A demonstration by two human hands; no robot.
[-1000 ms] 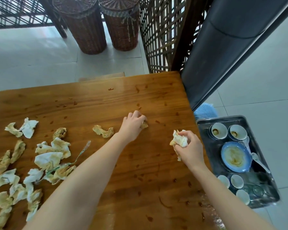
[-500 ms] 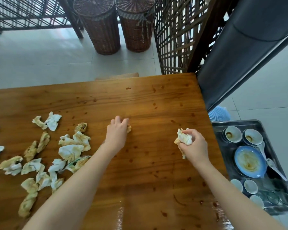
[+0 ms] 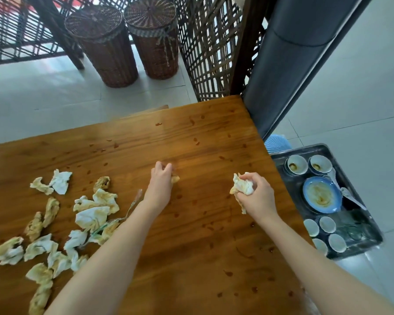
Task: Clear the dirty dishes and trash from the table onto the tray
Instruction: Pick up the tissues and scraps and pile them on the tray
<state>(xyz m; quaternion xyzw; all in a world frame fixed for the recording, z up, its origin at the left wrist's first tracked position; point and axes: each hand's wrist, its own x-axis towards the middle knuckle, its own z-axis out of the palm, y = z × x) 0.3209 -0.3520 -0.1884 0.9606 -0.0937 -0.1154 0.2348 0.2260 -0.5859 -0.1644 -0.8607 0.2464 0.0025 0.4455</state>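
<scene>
As right hand [image 3: 257,198] grips wad [image 3: 242,186] nr edge [image 3: 280,189], left hand [image 3: 159,185] pinches scrap [image 3: 175,179].

Two wicker baskets [image 3: 105,46], one tray [image 3: 290,187], one blue plate [image 3: 321,194], two white spoons [image 3: 350,197].

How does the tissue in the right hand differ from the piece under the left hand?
Size: the wad in the right hand is bulky; the scrap under the left hand is small, mostly hidden. Colour: the wad is mainly white with yellow stains; the scrap looks tan throughout. Pose: the wad is gripped in curled fingers, a tail hanging below; the scrap sits low at the table surface. Both are crumpled, soiled tissue.
</scene>
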